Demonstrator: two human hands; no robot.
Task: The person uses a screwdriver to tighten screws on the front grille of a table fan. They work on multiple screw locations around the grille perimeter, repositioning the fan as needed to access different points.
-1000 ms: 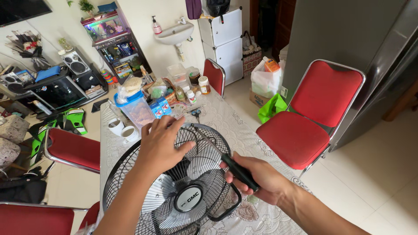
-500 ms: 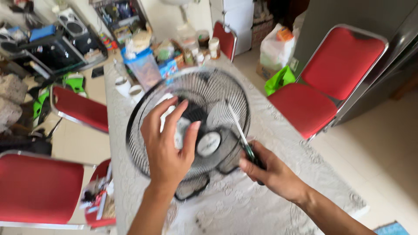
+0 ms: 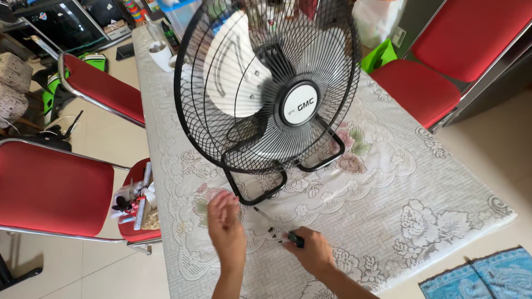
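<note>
Since the earlier views, you released the fan (image 3: 266,94), and both hands dropped to the table (image 3: 443,188) near its front edge. The fan stood upright on its black tube base toward the table's middle, grille facing you, untouched. Your left hand (image 3: 226,228) hovered just in front of the base, fingers loosely apart and holding nothing. Your right hand (image 3: 315,250) was closed on the screwdriver (image 3: 277,226), which lay low against the lace cloth, tip pointing toward the base. Judged from this, work moved from the grille to the tabletop.

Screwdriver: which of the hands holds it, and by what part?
The right hand grips the screwdriver by its dark handle, shaft lying along the tablecloth. The left hand holds nothing.
</note>
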